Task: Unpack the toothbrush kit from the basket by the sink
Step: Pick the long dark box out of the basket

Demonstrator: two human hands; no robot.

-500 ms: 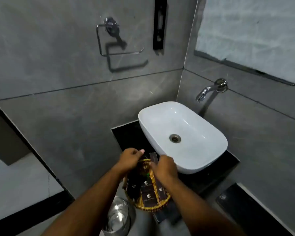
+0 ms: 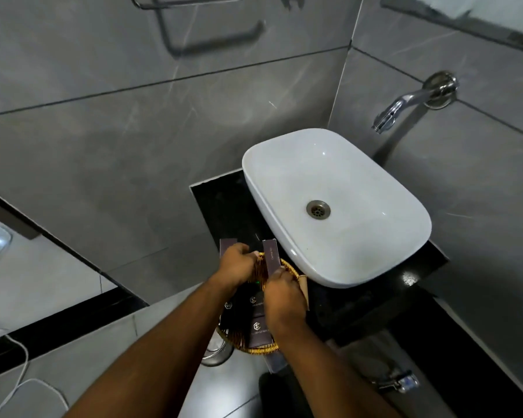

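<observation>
Since before: both hands now lift slim dark boxes up past the basket's far rim; half a second ago they were lower, over the basket.
Left hand [image 2: 235, 264]: fingers curled tight around a dark purple box [image 2: 226, 247], whose top pokes out above the knuckles.
Right hand [image 2: 281, 294]: fingers pinched on the lower end of a second dark box, the toothbrush kit box [image 2: 270, 256], standing nearly upright with small print on its face.
Arms: both forearms reach in from the bottom edge and converge over the basket, wrists bent down.
Basket [image 2: 289, 268]: round woven wicker, on the black counter [image 2: 215, 203] just beside the white sink [image 2: 338, 206].
Inside basket: more dark packets [image 2: 258, 327] with pale logos lie flat.
Wall tap [image 2: 405, 101]: chrome, above the sink's far side.
</observation>
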